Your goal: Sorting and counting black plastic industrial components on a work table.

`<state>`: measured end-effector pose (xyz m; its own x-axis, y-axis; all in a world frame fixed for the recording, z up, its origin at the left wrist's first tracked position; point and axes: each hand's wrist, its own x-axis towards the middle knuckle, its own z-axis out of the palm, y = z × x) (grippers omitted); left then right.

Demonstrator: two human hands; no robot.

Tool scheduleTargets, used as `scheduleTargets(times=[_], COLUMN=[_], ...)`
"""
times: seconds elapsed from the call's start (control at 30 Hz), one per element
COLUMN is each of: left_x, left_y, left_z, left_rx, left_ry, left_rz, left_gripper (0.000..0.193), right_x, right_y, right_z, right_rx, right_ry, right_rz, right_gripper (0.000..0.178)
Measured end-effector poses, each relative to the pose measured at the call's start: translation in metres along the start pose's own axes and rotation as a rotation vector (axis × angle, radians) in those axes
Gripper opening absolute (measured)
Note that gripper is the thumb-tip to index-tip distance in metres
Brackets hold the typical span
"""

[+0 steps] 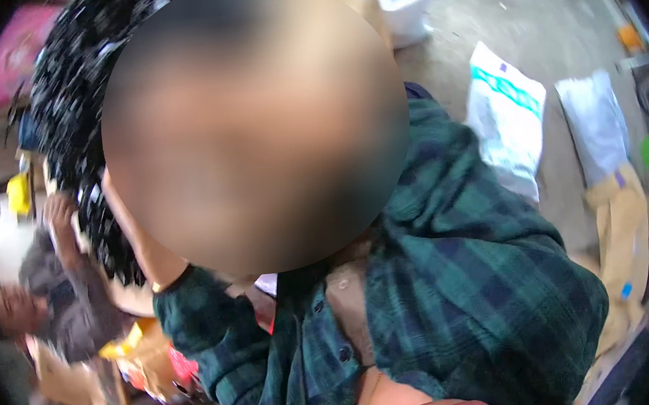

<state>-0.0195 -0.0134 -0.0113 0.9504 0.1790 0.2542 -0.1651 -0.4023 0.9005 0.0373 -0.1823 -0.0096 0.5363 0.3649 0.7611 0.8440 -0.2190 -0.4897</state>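
Observation:
My left forearm [150,262], in a green and navy plaid sleeve, reaches up on the left. Only an edge of my left hand [112,193] shows, beside a large heap of shiny black shreds or strips [72,141]. A round blurred patch covers the middle, hiding this hand's fingers and anything they may hold. My right sleeve [446,167] runs up into the same patch, and my right hand is out of sight behind it. Whether either hand touches the black strips cannot be made out.
At left, another person [76,297] in dark clothes raises a hand [60,212]. Below are a cardboard box [72,383] and yellow and red packaging [148,356]. On the concrete floor [509,5] at right lie a white-and-turquoise sack [508,126], a pale sack [596,122] and a brown sack [622,228].

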Motion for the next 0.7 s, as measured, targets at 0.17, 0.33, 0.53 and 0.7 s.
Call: scheduleTargets(times=[0.17, 0.33, 0.53, 0.7], left_x=[-0.008, -0.008, -0.011, -0.02], left_y=[-0.028, -0.018, -0.009, 0.004], left_z=[-0.014, -0.013, -0.012, -0.034], left_rx=[0.01, -0.195, -0.14, -0.085], left_ry=[-0.072, -0.186, -0.18, -0.211], left_rz=[0.022, -0.035, -0.046, 0.017], left_gripper=[0.034, 0.041, 0.048, 0.03], right_x=[-0.039, -0.049, -0.053, -0.05], right_y=[-0.003, -0.012, -0.013, -0.018], right_z=[0.012, 0.005, -0.004, -0.001], right_rx=[0.078, 0.141, 0.191, 0.223], right_ry=[0.244, 0.38, 0.383, 0.526], right_rz=[0.12, 0.148, 0.16, 0.04], right_gripper=[0.019, 0.016, 0.013, 0.015])
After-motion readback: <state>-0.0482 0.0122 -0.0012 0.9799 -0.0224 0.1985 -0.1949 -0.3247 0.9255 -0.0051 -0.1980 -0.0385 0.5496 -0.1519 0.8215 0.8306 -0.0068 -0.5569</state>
